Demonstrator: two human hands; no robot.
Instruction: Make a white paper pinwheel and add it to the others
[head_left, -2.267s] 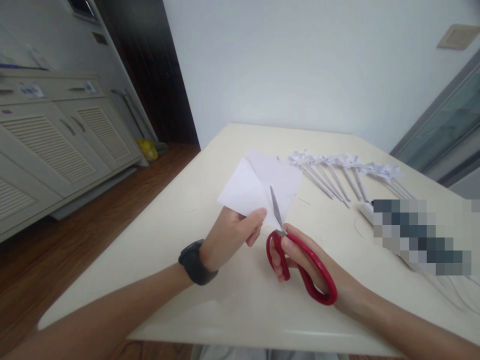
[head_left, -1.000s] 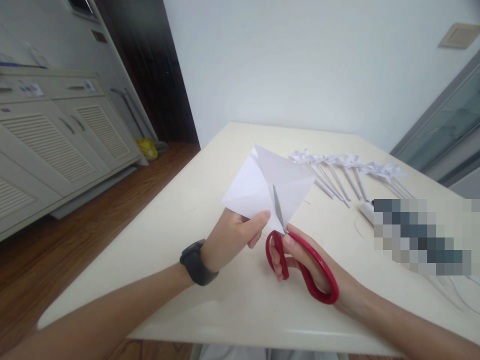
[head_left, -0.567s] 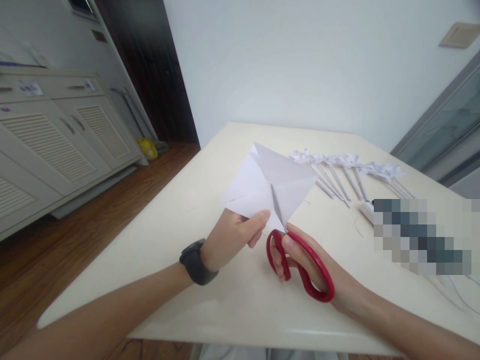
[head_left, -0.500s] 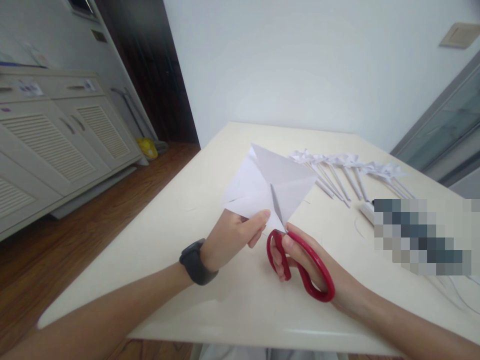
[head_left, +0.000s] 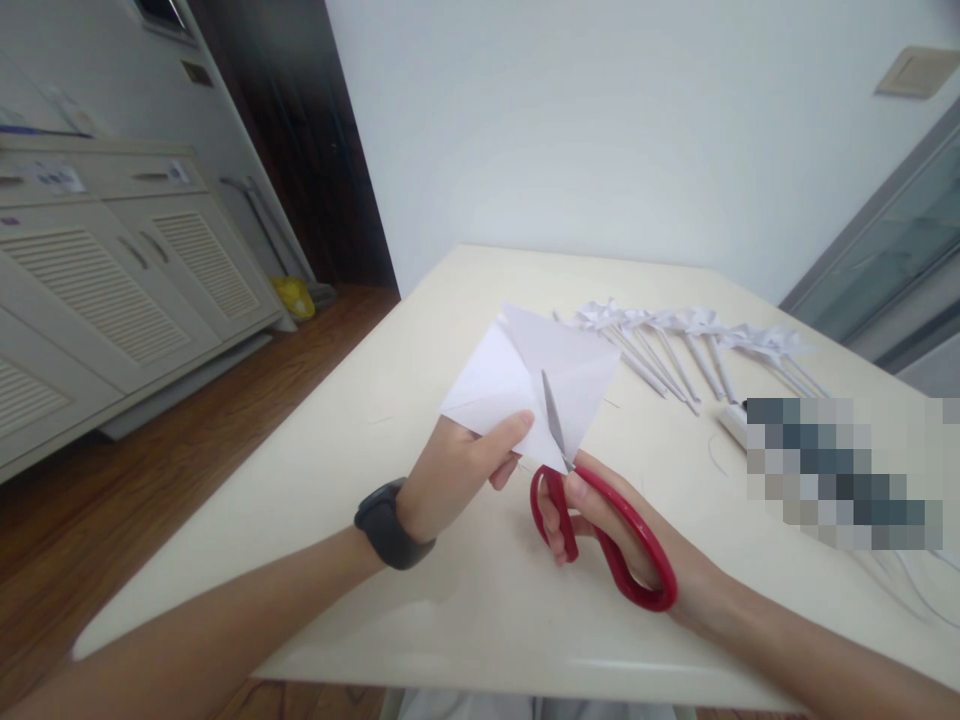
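Observation:
My left hand (head_left: 472,455) pinches a creased white sheet of paper (head_left: 487,372) near its lower edge, thumb on top, and a dark watch is on that wrist. Red-handled scissors (head_left: 636,530) are in my right hand (head_left: 600,505), whose fingers pass through the loops. One blade lies over the paper, pointing up and away toward the sheet's middle. The other blade is hidden behind the paper. A slit runs in from the near corner along the blade. Both hands are above the table, close together.
Several white paper pinwheels on rolled sticks (head_left: 690,345) lie in a row at the back right of the cream table (head_left: 360,520). A blurred-out object (head_left: 840,475) with a thin cord rests at the right. A white wall stands behind the table.
The paper has shifted slightly left and tilted, with its far corner lower. More of the upper scissor blade shows, and the scissors have moved down slightly.

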